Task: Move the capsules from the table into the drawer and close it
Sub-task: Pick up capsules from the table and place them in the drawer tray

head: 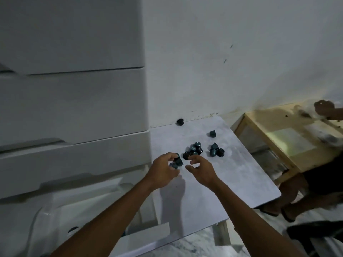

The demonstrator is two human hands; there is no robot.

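Note:
Several dark teal capsules lie on the grey table (213, 182): a cluster (194, 150) in the middle, a smaller group (216, 151) to its right, one capsule (213, 133) farther back and one (180, 122) against the wall. My left hand (164, 170) is shut on two capsules (176, 162) at the table's left edge. My right hand (201, 168) hovers just in front of the cluster, fingers apart and holding nothing. The white drawer (61, 210) at lower left stands pulled out, with one dark capsule (73, 229) inside.
A white chest of drawers (74, 101) fills the left side, its upper drawers closed. A wooden stand (289, 138) sits right of the table. Another person's hand (324, 108) and legs (300, 191) are at the far right. A white wall runs behind.

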